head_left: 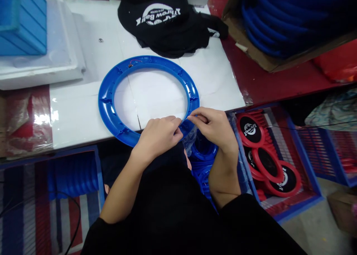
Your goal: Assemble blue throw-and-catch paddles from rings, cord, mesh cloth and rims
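Blue ring [106, 109] lies on the white-topped table [75, 121]. Left hand [160, 136] and right hand [213, 124] are both pinched closed, fingertips meeting at its 5 o'clock; can't tell what's between them. Past the ring's 12 is some black cloth [167, 37] printed "Throw Ball". Red discs [267, 163] at 4 have similar white logos, too small for me to read.

Centred on the ring [107, 111], over the table [69, 121]: cloths [173, 35] at 12 o'clock; a foam box [65, 42] bearing a bin [32, 28] towards 10. A carton [267, 63] containing hoops [273, 28] stands at 2 o'clock. A crate [299, 209] of discs [267, 163] sits lower, at 4.
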`<state>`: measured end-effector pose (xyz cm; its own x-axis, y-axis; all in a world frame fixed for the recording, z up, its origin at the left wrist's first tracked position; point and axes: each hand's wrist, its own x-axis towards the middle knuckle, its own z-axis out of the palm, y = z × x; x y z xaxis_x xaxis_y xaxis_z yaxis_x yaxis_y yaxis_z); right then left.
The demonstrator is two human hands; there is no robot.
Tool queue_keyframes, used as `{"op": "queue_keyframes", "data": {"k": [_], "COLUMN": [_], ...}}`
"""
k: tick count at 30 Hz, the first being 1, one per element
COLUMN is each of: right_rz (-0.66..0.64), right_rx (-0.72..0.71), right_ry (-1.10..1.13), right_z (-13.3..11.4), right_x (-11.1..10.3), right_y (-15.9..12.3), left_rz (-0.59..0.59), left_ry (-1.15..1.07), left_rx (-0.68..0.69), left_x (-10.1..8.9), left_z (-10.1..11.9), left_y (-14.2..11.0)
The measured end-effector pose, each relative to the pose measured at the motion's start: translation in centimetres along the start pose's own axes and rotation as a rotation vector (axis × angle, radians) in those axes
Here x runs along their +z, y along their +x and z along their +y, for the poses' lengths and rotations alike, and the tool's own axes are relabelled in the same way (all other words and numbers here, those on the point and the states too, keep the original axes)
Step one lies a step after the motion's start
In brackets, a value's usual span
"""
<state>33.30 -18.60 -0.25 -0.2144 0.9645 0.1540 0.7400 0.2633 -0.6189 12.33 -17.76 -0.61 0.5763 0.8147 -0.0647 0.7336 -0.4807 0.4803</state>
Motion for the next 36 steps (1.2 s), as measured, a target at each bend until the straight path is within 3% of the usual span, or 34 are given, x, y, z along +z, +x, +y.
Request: {"op": "queue_keyframes", "data": {"k": [8, 17, 22, 27, 33, 36], "right_rz": [-0.023, 0.151, 0.196, 0.089, -0.181, -0.254], "right_rx": [0.088, 0.120, 0.194, 0.187, 0.079, 0.020], "right_ry": [0.022, -0.057, 0.139, 0.200, -0.026, -0.145], "right_z": [0.2, -0.5, 0.5, 0.9, -0.7, -1.6], "right_x": [0.2, 2.5, 3.4, 1.9, -1.0, -1.4], "right_y": [0.2, -1.6, -1.8, -1.0, 0.5, 0.8], "left_rz": [-0.048, -0.047, -0.045, -0.042, -0.044, -0.035], "left_ry": [-0.025, -0.067, -0.120, -0.146, -0.125, -0.101], "left_rx": [0.078, 0.093, 0.057, 0.075, 0.085, 0.102], "left_x": [-0.5, -0.7, -0.9, -0.7, -0.7, -0.7], "left_z": [-0.6, -1.1, -0.9, -1.1, -1.1, -1.1], "left_y": [0.1, 0.5, 0.6, 0.7, 0.6, 0.4]}}
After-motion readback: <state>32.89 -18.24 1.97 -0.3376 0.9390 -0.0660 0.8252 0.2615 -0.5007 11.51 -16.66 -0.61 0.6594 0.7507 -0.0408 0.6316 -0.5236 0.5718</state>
